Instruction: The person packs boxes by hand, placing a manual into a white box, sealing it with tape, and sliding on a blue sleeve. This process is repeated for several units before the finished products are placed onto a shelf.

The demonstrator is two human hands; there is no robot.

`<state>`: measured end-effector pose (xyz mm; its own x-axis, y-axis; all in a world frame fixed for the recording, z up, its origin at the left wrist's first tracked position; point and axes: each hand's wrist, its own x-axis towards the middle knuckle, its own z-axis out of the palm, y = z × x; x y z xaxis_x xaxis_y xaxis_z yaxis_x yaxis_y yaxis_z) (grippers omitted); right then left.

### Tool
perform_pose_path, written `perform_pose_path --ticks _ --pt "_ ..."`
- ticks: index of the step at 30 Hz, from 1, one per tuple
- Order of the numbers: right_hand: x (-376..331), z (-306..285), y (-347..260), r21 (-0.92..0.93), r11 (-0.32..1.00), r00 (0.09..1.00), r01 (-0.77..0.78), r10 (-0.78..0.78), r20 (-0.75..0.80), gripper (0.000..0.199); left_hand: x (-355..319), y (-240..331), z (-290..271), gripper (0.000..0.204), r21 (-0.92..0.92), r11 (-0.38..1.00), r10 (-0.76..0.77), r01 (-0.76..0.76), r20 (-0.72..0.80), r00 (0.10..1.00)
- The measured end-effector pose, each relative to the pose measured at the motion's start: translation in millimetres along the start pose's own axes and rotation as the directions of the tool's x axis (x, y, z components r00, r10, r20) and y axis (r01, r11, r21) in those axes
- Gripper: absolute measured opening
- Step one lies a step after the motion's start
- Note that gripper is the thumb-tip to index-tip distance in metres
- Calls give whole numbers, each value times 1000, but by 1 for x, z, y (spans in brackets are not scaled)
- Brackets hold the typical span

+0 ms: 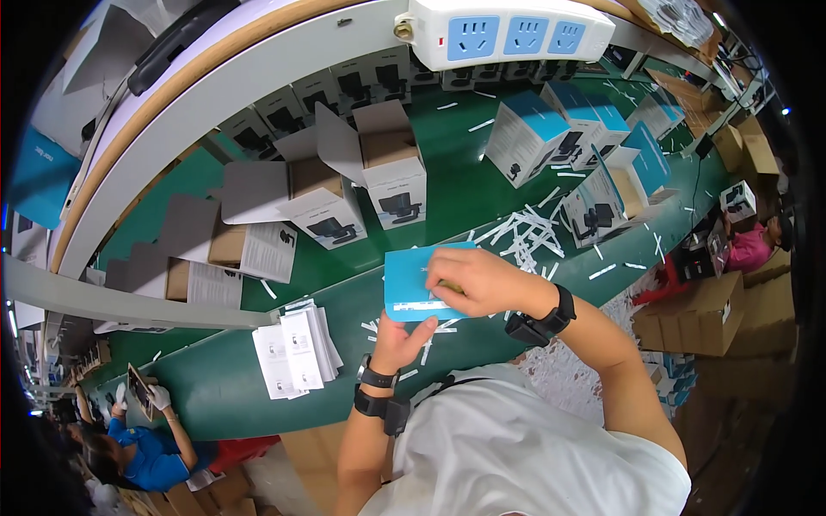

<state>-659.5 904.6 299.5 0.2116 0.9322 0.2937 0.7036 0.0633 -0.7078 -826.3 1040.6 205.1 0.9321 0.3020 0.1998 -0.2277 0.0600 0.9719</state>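
A small carton with a bright blue face (404, 268) is held in front of me at the near edge of the green bench. My left hand (403, 342) grips it from below, thumb along its near edge. A white label strip (416, 306) with print lies along that near edge of the blue face. Over the face, my right hand (471, 279) is closed, its fingers curled and their tips close to the strip. Something small and yellowish shows between those fingers; what it is I cannot make out. Both my wrists wear black straps with small modules.
Loose white paper strips (527, 236) are heaped beyond my right hand. A stack of printed leaflets (297, 351) lies to my left. Opened cartons (394, 168) and closed blue-topped boxes (527, 138) stand farther back. A power strip (508, 34) hangs overhead. Co-workers sit at both sides.
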Motion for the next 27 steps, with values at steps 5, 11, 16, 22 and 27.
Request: perform_pose_path --ticks 5,11,16,22,27 --pt "4 5 -7 -52 997 997 54 -50 61 13 -1 1 -4 32 21 999 48 -49 43 998" --pt "-1 -1 -5 414 910 989 19 -77 125 18 -11 -3 -2 34 -102 994 -49 46 -26 998" --pt "-61 -33 16 895 446 931 -3 328 -161 31 8 -11 -1 62 -14 947 298 -320 -331 895" --pt "-178 -11 93 -313 480 509 -819 861 -12 57 9 9 -27 64 268 957 122 -114 -10 993" --pt "-155 40 45 -288 762 791 -581 445 -419 20 -3 -5 -25 45 433 882 233 -185 -60 971"
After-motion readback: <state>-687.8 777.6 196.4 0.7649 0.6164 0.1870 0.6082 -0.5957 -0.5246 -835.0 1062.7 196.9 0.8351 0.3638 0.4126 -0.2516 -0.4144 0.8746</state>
